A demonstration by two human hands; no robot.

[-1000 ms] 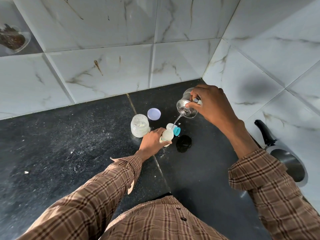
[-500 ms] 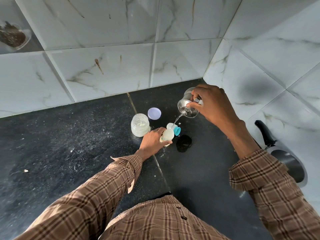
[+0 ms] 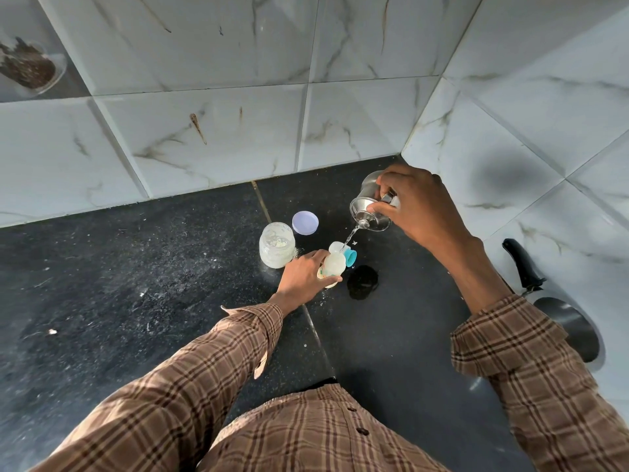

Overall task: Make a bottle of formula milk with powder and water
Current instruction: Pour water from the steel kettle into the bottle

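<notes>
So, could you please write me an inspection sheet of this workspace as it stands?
Surface: black stone counter, speckled with white powder.
Job's things: baby bottle upright; steel cup tilted, water streaming into the bottle; open powder jar; its lilac lid beside it; teal cap behind the bottle.
Clutter: dark puddle; black-handled pan at right.
Hands: left hand grips bottle; right hand holds cup.
Cables: nothing seen.
Surroundings: marbled wall tiles.
</notes>
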